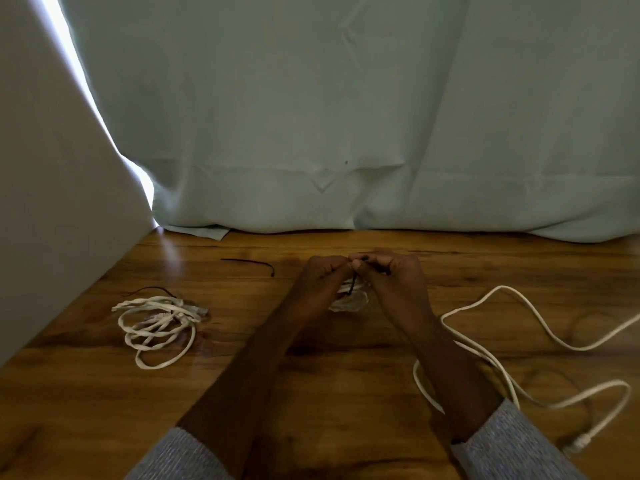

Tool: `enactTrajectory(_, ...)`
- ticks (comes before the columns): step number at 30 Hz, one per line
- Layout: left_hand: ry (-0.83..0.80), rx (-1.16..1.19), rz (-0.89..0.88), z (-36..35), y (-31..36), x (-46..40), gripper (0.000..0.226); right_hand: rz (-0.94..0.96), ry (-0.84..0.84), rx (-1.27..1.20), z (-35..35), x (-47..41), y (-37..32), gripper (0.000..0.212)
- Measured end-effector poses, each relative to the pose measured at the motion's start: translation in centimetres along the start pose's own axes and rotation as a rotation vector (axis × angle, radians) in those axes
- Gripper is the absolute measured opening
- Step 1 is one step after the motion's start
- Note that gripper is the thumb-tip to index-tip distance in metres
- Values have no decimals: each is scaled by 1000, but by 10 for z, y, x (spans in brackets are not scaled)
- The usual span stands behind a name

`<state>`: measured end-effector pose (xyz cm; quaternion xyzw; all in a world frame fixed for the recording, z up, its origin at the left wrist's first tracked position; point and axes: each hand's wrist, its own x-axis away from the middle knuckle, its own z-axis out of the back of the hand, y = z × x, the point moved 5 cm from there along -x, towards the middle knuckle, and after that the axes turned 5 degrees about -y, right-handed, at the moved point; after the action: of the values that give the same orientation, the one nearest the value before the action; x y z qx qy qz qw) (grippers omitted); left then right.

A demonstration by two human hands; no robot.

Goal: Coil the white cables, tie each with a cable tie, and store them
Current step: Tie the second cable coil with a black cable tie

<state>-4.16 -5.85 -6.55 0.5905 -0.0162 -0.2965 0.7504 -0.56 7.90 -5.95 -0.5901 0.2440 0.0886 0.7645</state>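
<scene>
While I've got both hands busy, quick status, all relative to the small coil (349,299) in the middle of the wooden table (311,375). Nearest me, right of it, a loose white cable (519,386) sprawls uncoiled. My left hand (323,275) and right hand (391,275) sit right above the coil, fingers pinching a black cable tie (353,284) round it. Left of it lies a messier bundle (159,323); beyond, a spare tie (249,263). Cable looks light and floppy, probably springy, so I'd grip where the loops cross. No readable labels anywhere.
</scene>
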Motion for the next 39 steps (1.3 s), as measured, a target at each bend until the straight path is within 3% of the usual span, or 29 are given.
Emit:
enactTrajectory(4,65,-33,50,-1,-4,-2,32,38,86,83,4,0,-1,12)
enactTrajectory(7,150,-35,50,5,-7,-1,15,15,162,88,12,-3,5,8)
enactTrajectory(12,15,-56,-60,-11,4,1,14,-153,108,-163,14,-4,18,8)
enactTrajectory(19,5,243,62,-10,9,5,10,-133,35,-158,14,-5,10,12)
enactTrajectory(24,24,323,90,-6,-1,5,15,-292,67,-379,23,-8,19,12)
enactTrajectory(27,36,295,96,-6,-3,5,18,-332,60,-295,29,-7,24,12)
enactTrajectory(31,42,306,51,-6,2,5,20,-469,-103,-231,18,1,29,20)
enactTrajectory(36,125,141,-54,8,1,2,14,-213,59,65,25,-4,9,26)
enactTrajectory(39,157,68,-104,18,-4,-1,14,-224,-154,11,12,0,-5,30)
